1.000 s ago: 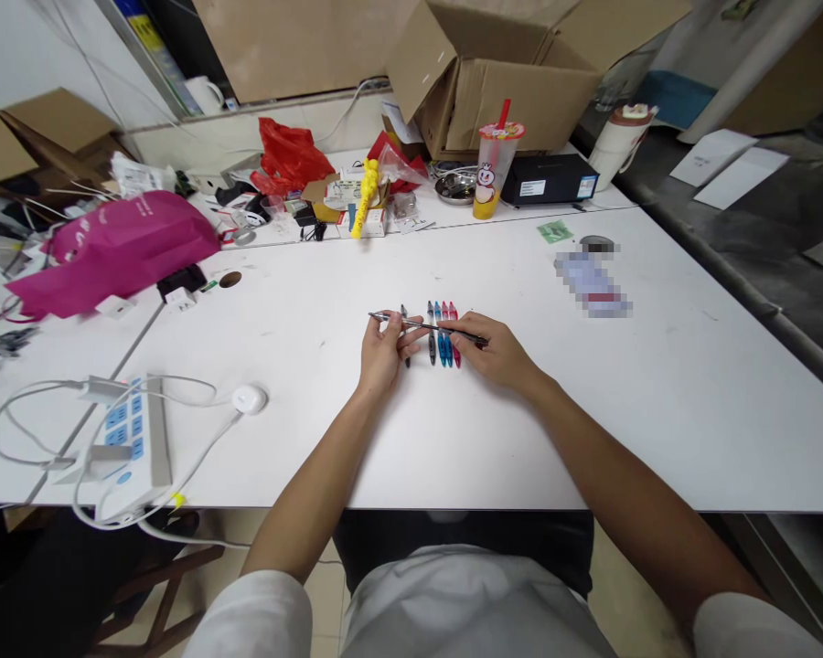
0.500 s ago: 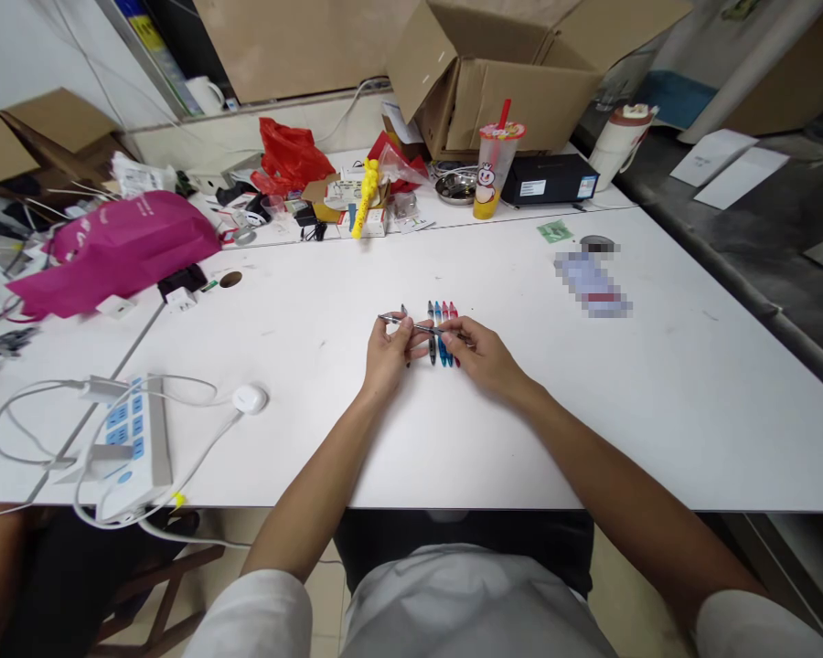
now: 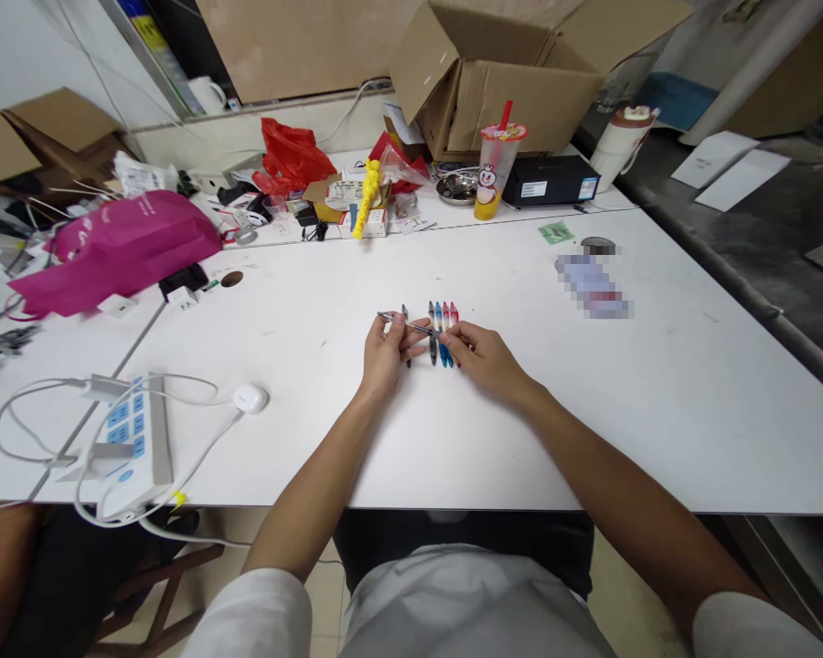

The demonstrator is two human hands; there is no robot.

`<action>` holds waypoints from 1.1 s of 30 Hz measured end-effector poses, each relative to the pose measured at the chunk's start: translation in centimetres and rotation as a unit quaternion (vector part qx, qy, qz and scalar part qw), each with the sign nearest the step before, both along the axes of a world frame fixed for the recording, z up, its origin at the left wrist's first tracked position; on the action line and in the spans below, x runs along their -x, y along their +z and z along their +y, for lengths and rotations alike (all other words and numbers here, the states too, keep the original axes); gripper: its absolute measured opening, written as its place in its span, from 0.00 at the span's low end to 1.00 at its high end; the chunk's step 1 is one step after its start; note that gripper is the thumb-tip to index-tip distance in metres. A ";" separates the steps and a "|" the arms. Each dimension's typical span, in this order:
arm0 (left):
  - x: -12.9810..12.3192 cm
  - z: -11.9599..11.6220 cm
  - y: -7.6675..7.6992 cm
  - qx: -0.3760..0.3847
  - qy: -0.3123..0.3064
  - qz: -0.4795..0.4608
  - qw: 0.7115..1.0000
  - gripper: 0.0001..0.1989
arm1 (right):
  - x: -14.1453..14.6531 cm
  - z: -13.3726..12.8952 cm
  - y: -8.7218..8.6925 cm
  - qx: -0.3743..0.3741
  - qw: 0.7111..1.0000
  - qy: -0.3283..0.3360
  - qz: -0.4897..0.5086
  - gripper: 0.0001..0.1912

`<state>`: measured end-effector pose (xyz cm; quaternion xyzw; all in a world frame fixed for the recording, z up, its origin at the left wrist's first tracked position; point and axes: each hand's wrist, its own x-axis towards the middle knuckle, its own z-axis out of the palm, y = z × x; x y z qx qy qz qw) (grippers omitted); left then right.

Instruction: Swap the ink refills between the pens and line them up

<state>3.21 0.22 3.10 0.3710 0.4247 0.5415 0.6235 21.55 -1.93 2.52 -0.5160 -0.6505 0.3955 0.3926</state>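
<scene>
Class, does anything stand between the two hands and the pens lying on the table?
Only the slim pen-like item held in the left hand and right hand; it crosses over the lying pens. Nothing else visible stands between.

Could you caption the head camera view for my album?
Two hands hold a pen above colorful pens on a white table.

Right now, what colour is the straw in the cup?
The straw is red; it shows best in the head view.

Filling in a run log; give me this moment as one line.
left hand: holds pen | right hand: grips same pen, other end | other pens: on table, partly hidden by hands
</scene>
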 end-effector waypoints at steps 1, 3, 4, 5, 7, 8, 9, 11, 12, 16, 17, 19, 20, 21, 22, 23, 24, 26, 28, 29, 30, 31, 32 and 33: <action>0.0 0.0 0.0 -0.002 -0.001 0.003 1.000 0.19 | 0.0 0.0 0.0 0.004 1.000 0.002 -0.005 0.22; 0.1 0.0 0.1 -0.006 0.000 0.008 1.000 0.20 | 0.0 0.0 -0.1 -0.004 1.000 0.001 -0.001 0.21; 0.1 0.0 0.1 -0.008 0.001 0.010 1.000 0.21 | 0.1 0.0 -0.1 -0.012 1.000 0.000 0.004 0.20; 0.1 0.0 0.1 -0.009 0.002 0.011 1.000 0.21 | 0.1 0.0 0.0 -0.016 1.000 0.001 0.004 0.19; 0.1 0.0 0.2 -0.011 -0.003 0.015 1.000 0.21 | 0.1 0.0 0.0 -0.008 1.000 0.008 -0.004 0.22; 0.1 -0.1 0.2 -0.012 -0.006 0.015 1.000 0.21 | 0.1 0.0 0.0 -0.004 1.000 0.012 -0.008 0.23; 0.1 -0.1 0.2 -0.015 -0.007 0.014 1.000 0.21 | 0.1 -0.1 0.0 -0.006 1.000 0.015 -0.007 0.23; 0.1 -0.1 0.2 -0.020 -0.007 0.011 1.000 0.21 | 0.1 -0.1 -0.1 -0.021 1.000 0.014 -0.003 0.19; 0.1 -0.1 0.2 -0.023 -0.008 0.010 1.000 0.21 | 0.1 -0.1 -0.1 -0.023 1.000 0.016 -0.006 0.19; 0.2 -0.1 0.3 -0.031 -0.020 0.015 0.999 0.21 | 0.1 -0.1 -0.3 0.020 0.999 0.035 -0.010 0.25; 0.3 -0.1 0.3 -0.034 -0.021 0.017 0.999 0.21 | 0.2 -0.1 -0.2 0.019 0.999 0.035 0.001 0.24; 0.4 -0.1 0.2 -0.042 -0.022 0.020 0.999 0.21 | 0.3 -0.2 0.0 0.005 0.999 0.032 0.019 0.20; 0.4 0.0 0.1 -0.046 -0.023 0.023 0.998 0.21 | 0.3 -0.2 0.1 0.001 0.999 0.031 0.021 0.19; 0.5 0.0 0.1 -0.052 -0.025 0.026 0.998 0.22 | 0.3 -0.2 0.3 0.001 0.999 0.033 0.020 0.19; 0.6 0.0 0.0 -0.059 -0.028 0.029 0.997 0.22 | 0.3 -0.2 0.5 0.005 0.999 0.037 0.017 0.19; 0.6 0.1 -0.1 -0.065 -0.032 0.032 0.997 0.22 | 0.2 -0.3 0.7 0.011 0.999 0.042 0.015 0.20; 0.7 0.1 -0.2 -0.073 -0.036 0.035 0.996 0.22 | 0.2 -0.3 0.8 0.016 0.999 0.046 0.018 0.21; 0.7 0.1 -0.3 -0.086 -0.040 0.036 0.995 0.22 | 0.2 -0.3 1.1 0.028 0.998 0.054 0.034 0.22; 0.6 0.1 -0.4 -0.095 -0.037 0.036 0.994 0.22 | 0.3 -0.3 1.1 0.038 0.996 0.059 0.056 0.21; 0.6 0.1 -0.4 -0.098 -0.030 0.036 0.994 0.23 | 0.3 -0.3 1.1 0.038 0.995 0.057 0.070 0.20; 0.6 0.2 -0.5 -0.101 -0.019 0.036 0.994 0.25 | 0.3 -0.2 1.1 0.034 0.994 0.051 0.086 0.20; 0.6 0.2 -0.5 -0.103 -0.005 0.036 0.994 0.28 | 0.3 -0.2 1.1 0.029 0.993 0.042 0.104 0.21; 0.6 0.2 -0.6 -0.104 0.009 0.039 0.994 0.30 | 0.3 -0.1 1.0 0.024 0.992 0.031 0.121 0.22; 0.7 0.3 -0.6 -0.104 0.020 0.043 0.993 0.31 | 0.2 0.0 0.9 0.021 0.990 0.020 0.138 0.23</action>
